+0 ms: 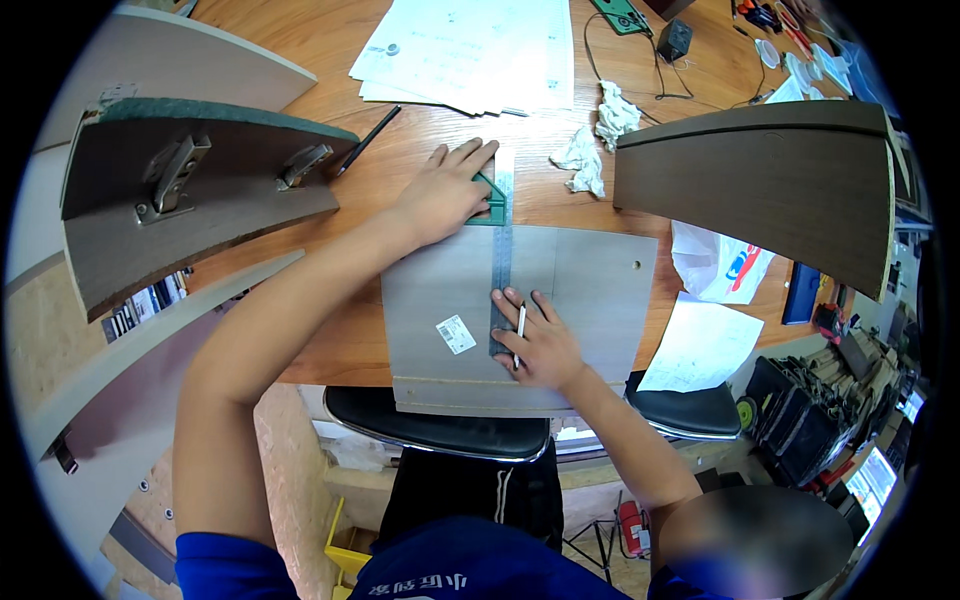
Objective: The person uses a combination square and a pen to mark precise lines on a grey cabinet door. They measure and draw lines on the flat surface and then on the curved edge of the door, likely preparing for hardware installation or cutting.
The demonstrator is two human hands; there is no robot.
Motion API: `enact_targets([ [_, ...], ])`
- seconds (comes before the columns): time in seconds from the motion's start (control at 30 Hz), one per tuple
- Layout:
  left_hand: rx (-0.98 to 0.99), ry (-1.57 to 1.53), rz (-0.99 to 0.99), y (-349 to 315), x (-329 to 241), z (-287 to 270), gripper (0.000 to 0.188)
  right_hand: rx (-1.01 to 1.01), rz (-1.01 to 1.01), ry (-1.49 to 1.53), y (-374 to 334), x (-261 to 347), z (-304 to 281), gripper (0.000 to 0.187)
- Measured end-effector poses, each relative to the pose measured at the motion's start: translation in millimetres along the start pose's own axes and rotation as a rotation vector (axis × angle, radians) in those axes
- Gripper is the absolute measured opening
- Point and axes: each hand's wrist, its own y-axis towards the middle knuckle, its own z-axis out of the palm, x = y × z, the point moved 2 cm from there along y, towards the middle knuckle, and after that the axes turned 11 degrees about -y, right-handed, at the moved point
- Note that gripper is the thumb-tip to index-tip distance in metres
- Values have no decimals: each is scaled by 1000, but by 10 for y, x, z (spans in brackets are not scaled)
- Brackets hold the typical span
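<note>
On the panel [605,300], the ruler [503,255] points lengthwise, near to far.

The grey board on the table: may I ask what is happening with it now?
At the far edge of the grey board, a person's left hand rests on a green-handled square. The right hand touches its metal blade, which lies across the board, and holds a white pen.
</note>
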Motion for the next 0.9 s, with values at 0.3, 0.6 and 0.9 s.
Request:
enact_targets([
  [0.3, -43, 21, -13, 23, -63, 13, 20, -7, -1, 32, -14, 5, -13, 31],
  [0.6, -123, -62, 113, -1, 33, 59, 18, -38, -15, 37, -38, 0, 17, 30],
  [0.9, -33, 136, 83, -8, -136, 48, 17, -201, -34, 41, -120, -54, 150, 19],
])
